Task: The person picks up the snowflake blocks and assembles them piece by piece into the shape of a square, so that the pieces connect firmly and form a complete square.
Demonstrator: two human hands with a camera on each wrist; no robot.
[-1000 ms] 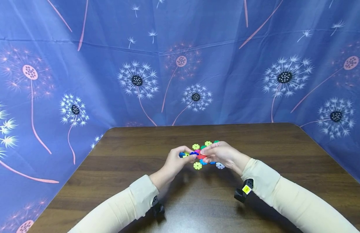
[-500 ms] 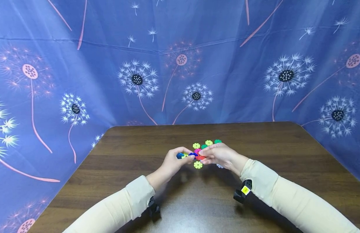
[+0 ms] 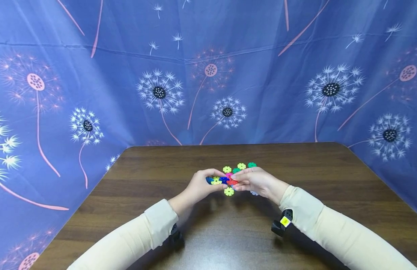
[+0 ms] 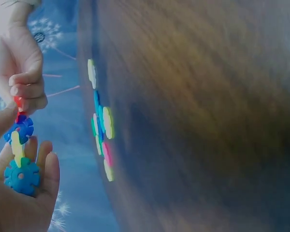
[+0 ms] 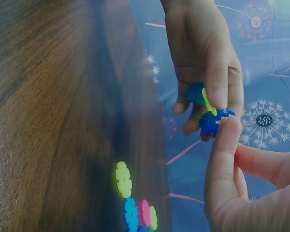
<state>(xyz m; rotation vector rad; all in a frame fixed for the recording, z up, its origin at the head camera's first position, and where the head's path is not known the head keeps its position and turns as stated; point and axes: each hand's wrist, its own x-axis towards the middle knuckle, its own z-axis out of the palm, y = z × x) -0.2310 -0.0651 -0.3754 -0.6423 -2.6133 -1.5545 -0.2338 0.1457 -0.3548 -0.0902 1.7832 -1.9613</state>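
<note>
My left hand (image 3: 196,185) holds a short chain of notched plastic snowflake discs. A teal-blue disc (image 4: 21,178) lies by its palm and fingers, a yellow disc (image 4: 16,145) slots into that, and a dark blue disc (image 4: 24,129) follows. Facing it, my right hand (image 3: 264,182) pinches a red disc (image 3: 232,181) between thumb and fingers, right at the dark blue disc's edge. Both hands are raised above the table in the wrist views. Most of the red disc hides behind the right fingertips.
Loose snowflake discs lie on the brown wooden table (image 3: 208,240) beyond and below the hands. Among them are a yellow disc (image 3: 229,191), a green disc (image 3: 252,164), a pink disc (image 5: 144,211) and a white disc (image 3: 254,193). A blue dandelion-print cloth (image 3: 262,93) hangs behind.
The left hand has shifted slightly left, and its thumb has dropped lower. More of the yellow disc's face now shows in the chain. The right hand keeps its pinch on the red disc.
</note>
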